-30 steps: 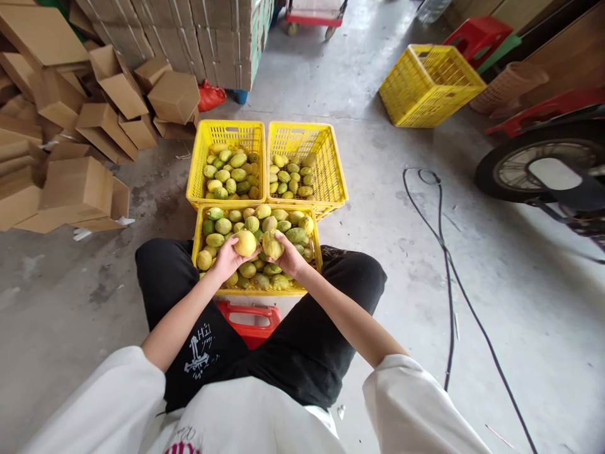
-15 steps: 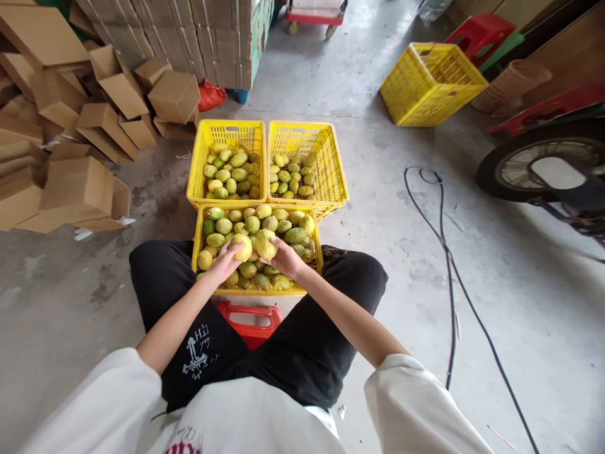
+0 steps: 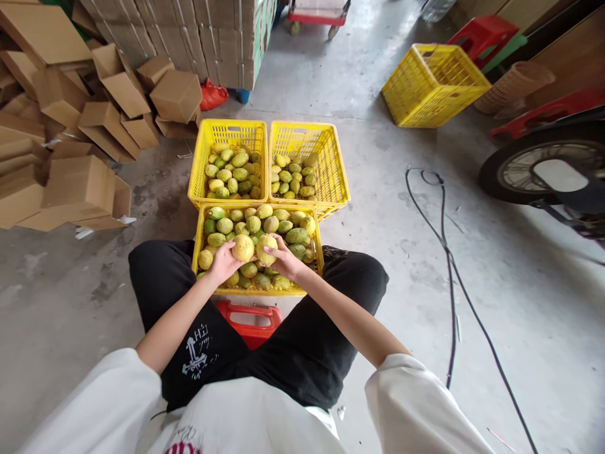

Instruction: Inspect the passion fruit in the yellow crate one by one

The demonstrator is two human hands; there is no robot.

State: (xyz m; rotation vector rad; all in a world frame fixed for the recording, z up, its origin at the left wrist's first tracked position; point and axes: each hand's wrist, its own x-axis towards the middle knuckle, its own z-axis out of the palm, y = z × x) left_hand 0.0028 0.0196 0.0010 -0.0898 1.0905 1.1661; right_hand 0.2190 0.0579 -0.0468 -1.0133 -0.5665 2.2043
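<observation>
My left hand [image 3: 221,263] is closed around a round yellow fruit [image 3: 242,248], lemon-like in colour and skin. In my right hand [image 3: 288,263] is a second yellow fruit [image 3: 266,250], slightly greener and rougher, with the thumb across its near side. The two fruits are side by side, a narrow gap between them. Both are held over a low yellow crate [image 3: 316,277] between my knees, filled with similar green and yellow fruits [image 3: 297,235]. Fingers beneath the held fruits are partly hidden.
Two deeper yellow crates, left [image 3: 195,180] and right [image 3: 341,170], stand beyond, partly filled with fruit. Cardboard boxes [image 3: 78,189] pile at left. A black cable [image 3: 449,252] lies on the right floor, near a wheel [image 3: 524,164]. Another yellow crate [image 3: 406,94] stands farther back.
Both fruits have turned a little in my hands. My right thumb now lies farther across its fruit, and more of the left fruit's face shows. The crates have stayed in place.
</observation>
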